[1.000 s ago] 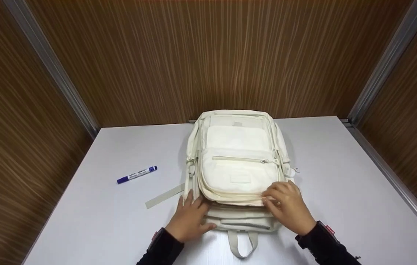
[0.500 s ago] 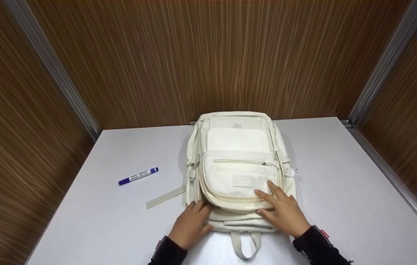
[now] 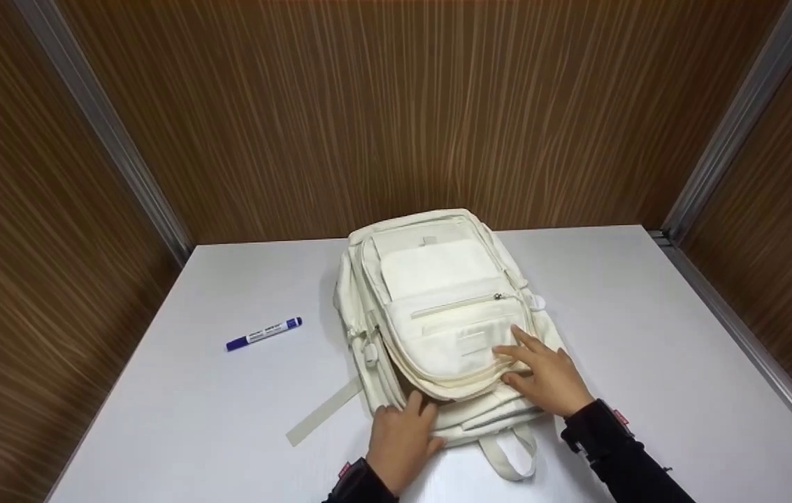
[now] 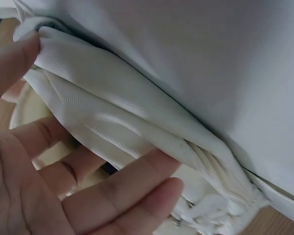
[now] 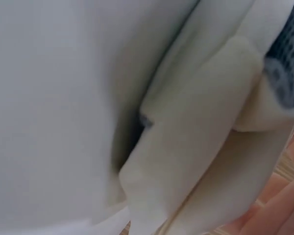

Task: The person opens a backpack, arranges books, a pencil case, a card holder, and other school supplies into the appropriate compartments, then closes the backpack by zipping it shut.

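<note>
A cream backpack (image 3: 437, 269) lies front side up, slightly askew, its top handle (image 3: 511, 457) toward the person. The near end of its front compartment gapes. At that opening's left corner, my left hand (image 3: 402, 440) holds the bag's edge; in the left wrist view the thumb is on the outer cloth (image 4: 95, 93) and two fingertips go behind it. My right hand (image 3: 553, 377) rests with spread fingers on the front panel near the sewn label. Folded cream fabric (image 5: 186, 142) fills much of the right wrist view, with only part of the right hand (image 5: 279, 208) showing.
A blue-capped marker (image 3: 264, 334) lies on the white table (image 3: 179, 412), left of the backpack. A loose flat strap (image 3: 322, 413) sticks out from the bag's left side. Wood-patterned panels (image 3: 409, 105) enclose the table at the back and sides.
The backpack has turned counterclockwise, its handle end swinging right and its far end left. My left hand has moved right with the edge; the right hand has stayed on the front panel since half a second ago.
</note>
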`<control>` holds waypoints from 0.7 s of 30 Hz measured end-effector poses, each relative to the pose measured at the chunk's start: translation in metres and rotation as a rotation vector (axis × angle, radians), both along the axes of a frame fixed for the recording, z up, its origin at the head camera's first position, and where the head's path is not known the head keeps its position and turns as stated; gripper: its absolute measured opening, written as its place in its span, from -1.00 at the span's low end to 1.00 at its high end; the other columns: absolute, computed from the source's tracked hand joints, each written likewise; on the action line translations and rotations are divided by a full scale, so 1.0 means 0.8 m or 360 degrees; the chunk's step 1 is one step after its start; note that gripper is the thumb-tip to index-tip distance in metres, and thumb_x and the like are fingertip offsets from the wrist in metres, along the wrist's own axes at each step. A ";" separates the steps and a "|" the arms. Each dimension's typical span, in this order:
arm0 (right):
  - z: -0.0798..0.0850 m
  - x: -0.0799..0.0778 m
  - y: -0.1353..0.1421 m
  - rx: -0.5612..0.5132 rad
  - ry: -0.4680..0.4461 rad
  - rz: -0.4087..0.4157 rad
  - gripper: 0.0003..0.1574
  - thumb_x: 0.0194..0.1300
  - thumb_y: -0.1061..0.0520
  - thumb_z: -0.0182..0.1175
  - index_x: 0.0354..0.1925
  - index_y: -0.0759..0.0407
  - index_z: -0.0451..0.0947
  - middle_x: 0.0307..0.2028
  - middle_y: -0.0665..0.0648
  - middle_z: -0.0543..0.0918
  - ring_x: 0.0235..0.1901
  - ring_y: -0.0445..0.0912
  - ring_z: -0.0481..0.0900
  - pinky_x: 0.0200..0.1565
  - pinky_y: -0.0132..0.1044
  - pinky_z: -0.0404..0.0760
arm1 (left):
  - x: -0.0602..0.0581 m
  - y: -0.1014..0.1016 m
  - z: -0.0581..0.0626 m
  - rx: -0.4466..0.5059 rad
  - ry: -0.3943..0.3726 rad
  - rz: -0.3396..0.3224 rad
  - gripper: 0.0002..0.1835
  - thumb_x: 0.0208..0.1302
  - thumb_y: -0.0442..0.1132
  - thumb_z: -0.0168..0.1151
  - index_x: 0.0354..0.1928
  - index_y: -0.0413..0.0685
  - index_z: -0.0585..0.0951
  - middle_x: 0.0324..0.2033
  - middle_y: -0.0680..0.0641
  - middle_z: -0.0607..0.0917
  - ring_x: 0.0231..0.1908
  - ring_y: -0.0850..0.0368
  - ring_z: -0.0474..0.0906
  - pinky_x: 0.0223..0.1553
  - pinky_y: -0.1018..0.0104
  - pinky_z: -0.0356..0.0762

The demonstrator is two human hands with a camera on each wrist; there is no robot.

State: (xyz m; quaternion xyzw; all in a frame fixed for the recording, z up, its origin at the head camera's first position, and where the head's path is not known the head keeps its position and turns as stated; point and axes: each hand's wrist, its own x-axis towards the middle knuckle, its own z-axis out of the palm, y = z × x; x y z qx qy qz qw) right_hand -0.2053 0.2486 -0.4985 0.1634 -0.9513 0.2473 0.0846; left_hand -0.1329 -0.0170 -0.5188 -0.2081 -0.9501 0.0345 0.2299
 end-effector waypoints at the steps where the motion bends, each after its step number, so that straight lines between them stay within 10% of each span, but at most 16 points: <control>1: 0.001 -0.003 0.002 0.0006 -0.0016 -0.0003 -0.42 0.16 0.06 0.38 0.18 -0.08 0.57 0.43 0.22 0.30 0.27 0.24 0.45 0.20 0.59 0.06 | 0.001 0.007 -0.002 -0.0008 0.0033 0.0012 -0.44 -0.07 0.42 0.28 -0.27 0.14 0.50 -0.33 0.07 0.44 -0.63 0.12 0.41 -0.49 0.27 0.33; 8: 0.008 -0.015 0.012 0.0051 -0.0053 -0.0098 -0.49 0.20 0.11 0.33 0.15 -0.06 0.61 0.39 0.26 0.34 0.31 0.28 0.38 0.23 0.59 -0.03 | 0.006 0.051 -0.009 -0.0060 0.0217 0.0084 -0.41 -0.14 0.45 0.29 -0.33 0.14 0.49 -0.40 0.07 0.40 -0.69 0.13 0.36 -0.54 0.25 0.26; 12: 0.013 -0.011 0.009 0.0029 -0.0078 -0.0130 -0.49 0.21 0.17 0.26 0.17 0.00 0.59 0.38 0.32 0.34 0.32 0.36 0.34 0.22 0.60 -0.03 | 0.003 0.040 0.002 -0.0023 0.0122 -0.0056 -0.48 -0.01 0.38 0.27 -0.32 0.12 0.51 -0.40 0.06 0.44 -0.71 0.17 0.36 -0.56 0.29 0.27; 17: 0.025 0.012 -0.002 -0.0019 -0.0125 -0.0095 -0.31 0.12 0.14 0.25 0.27 0.14 0.48 0.39 0.43 0.28 0.35 0.41 0.26 0.21 0.62 -0.04 | -0.016 -0.019 0.030 0.0543 -0.0413 -0.0385 -0.68 0.28 0.09 0.20 -0.12 0.05 0.61 -0.25 0.05 0.62 -0.51 0.25 0.55 -0.47 0.42 0.48; 21: 0.032 0.041 -0.020 0.0009 -0.0156 -0.0026 -0.10 0.13 -0.16 0.33 0.39 0.06 0.34 0.42 0.45 0.19 0.35 0.48 0.18 0.18 0.63 -0.02 | -0.041 -0.061 0.047 0.0938 -0.0501 -0.0324 -0.71 0.34 -0.11 0.19 0.04 -0.02 0.61 -0.07 -0.01 0.68 -0.24 0.17 0.66 -0.21 0.32 0.64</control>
